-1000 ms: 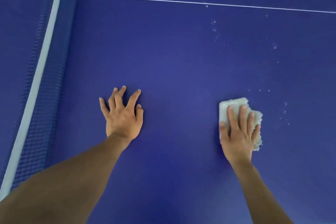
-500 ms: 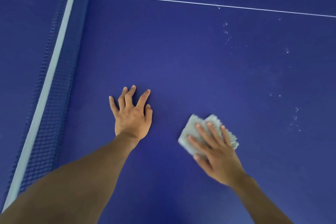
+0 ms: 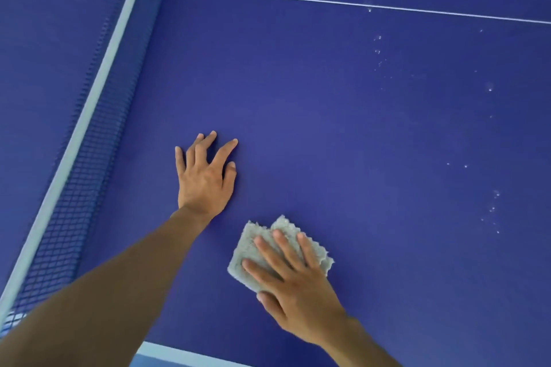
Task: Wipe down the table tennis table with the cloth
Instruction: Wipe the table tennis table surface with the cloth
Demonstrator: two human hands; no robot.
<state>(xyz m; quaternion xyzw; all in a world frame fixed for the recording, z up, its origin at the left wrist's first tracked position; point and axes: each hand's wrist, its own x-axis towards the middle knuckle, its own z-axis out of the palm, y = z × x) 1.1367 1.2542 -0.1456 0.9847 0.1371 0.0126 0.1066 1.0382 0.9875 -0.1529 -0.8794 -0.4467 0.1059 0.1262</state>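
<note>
**A:** The blue table tennis table [image 3: 328,98] fills the whole view from the head camera. What's on the left?

**B:** The net [image 3: 86,188], dark mesh under a pale top band [image 3: 98,92], running diagonally from the lower left corner to the top edge. A thin white line [image 3: 357,4] crosses the far part of the surface, and it runs on beyond the net. A broader pale edge stripe [image 3: 185,354] shows at the very bottom.

**A:** And the hands?

**B:** The left hand [image 3: 205,179] lies flat on the table, palm down and fingers spread, gripping nothing. It sits a little to the right of the net, with its bare forearm coming in from the lower left.

**A:** And the right one?

**B:** The right hand [image 3: 298,292] is lower and nearer the camera. Its fingers [image 3: 277,250] are straight and fanned out, pressing down on the cloth [image 3: 253,247] rather than curling round it. The thumb lies at the cloth's near corner.

**A:** Where exactly is the cloth?

**B:** It lies flat on the blue surface, just below and to the right of the left wrist, near the table's front edge. It's pale grey, folded and fuzzy at the edges, with two corners sticking out past the fingertips.

**A:** Anything smaller?

**B:** A scatter of small pale specks [image 3: 493,202] on the right side, well away from the cloth, with more of them [image 3: 378,50] higher up. They might be droplets or dust, I can't tell which from here.
</note>
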